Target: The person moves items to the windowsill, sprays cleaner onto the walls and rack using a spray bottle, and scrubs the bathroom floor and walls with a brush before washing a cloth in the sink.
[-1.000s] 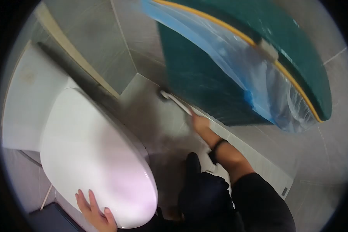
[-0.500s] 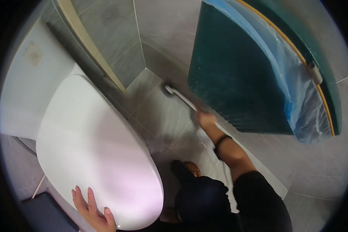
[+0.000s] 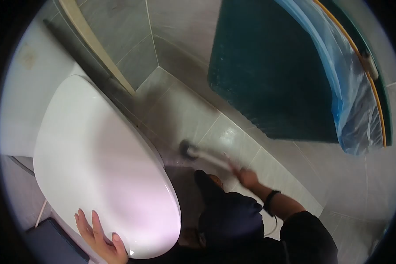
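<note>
My right hand (image 3: 247, 178) is closed around the pale handle of a long-handled scrub brush (image 3: 211, 158). The brush's dark round head (image 3: 188, 150) is down at the grey tiled floor (image 3: 180, 105), beside the toilet; motion blurs it, so its bristles cannot be made out. With fingers spread, my left hand (image 3: 99, 240) rests on the front edge of the closed white toilet lid (image 3: 105, 167).
A dark green container (image 3: 268, 75) with a blue plastic liner (image 3: 343, 97) stands at upper right. Behind the toilet lid is the white tank (image 3: 22, 101). A beige strip (image 3: 97, 46) runs along the wall. A dark flat object (image 3: 55, 242) lies lower left. My foot is near the brush.
My right hand has drawn the brush back towards me, away from the wall corner, along the floor. My left hand stays on the lid. The view has shifted slightly.
</note>
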Demonstrator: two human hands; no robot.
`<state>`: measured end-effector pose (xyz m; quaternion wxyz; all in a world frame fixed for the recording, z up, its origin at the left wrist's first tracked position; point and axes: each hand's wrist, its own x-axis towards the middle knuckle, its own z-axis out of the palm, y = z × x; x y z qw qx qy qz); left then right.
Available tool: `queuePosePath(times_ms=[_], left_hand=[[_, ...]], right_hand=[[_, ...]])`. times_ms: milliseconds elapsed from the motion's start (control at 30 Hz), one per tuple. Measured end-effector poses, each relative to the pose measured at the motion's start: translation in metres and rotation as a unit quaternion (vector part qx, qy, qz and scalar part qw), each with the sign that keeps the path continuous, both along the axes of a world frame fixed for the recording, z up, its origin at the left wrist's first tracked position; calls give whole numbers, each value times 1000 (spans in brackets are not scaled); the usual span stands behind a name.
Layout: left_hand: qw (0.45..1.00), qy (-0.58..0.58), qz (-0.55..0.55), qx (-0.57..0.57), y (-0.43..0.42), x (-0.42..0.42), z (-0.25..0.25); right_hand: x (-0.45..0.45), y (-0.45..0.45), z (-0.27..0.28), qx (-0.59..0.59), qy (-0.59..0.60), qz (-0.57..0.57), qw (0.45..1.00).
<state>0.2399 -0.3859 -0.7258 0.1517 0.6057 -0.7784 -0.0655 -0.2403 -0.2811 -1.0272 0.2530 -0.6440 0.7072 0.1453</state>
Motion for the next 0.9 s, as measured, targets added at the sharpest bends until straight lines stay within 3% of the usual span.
queuePosePath(times_ms=[100, 167, 267, 333, 367, 433, 533, 633, 733, 767, 800, 833, 900], left_hand=[[1000, -24, -6, 1, 4, 1, -2], [999, -33, -4, 10, 6, -3, 3], [1000, -25, 6, 3, 4, -14, 5], [1000, -30, -3, -1, 6, -7, 0], [1000, -28, -3, 1, 6, -8, -1], [1000, -24, -6, 5, 6, -7, 0], [1000, -28, -11, 4, 7, 7, -8], [1000, -31, 0, 7, 8, -4, -2], [1000, -20, -18, 3, 6, 7, -9], [1000, -19, -14, 0, 8, 10, -12], [1000, -17, -13, -2, 7, 13, -15], [1000, -14, -14, -5, 7, 16, -18], [1000, -15, -12, -2, 6, 15, -17]], right_hand=[[-43, -33, -5, -108, 45, -203, 972], [-22, -16, -11, -48, 10, -193, 980], [14, 19, 1, -28, -46, -29, 998], [14, 22, 2, 69, -27, 73, 995], [-6, 12, -9, 29, -29, 54, 998], [-13, -16, 12, 3, -17, -128, 992], [16, 2, -28, -84, -12, -196, 977], [51, 22, 1, 16, -82, 80, 993], [15, -14, -25, -29, -45, 33, 998], [6, -39, -18, -20, 1, -27, 999], [8, -64, 2, -51, -84, -218, 971], [8, -73, -16, -162, -29, -230, 959], [40, -56, -26, -76, -62, -185, 978]])
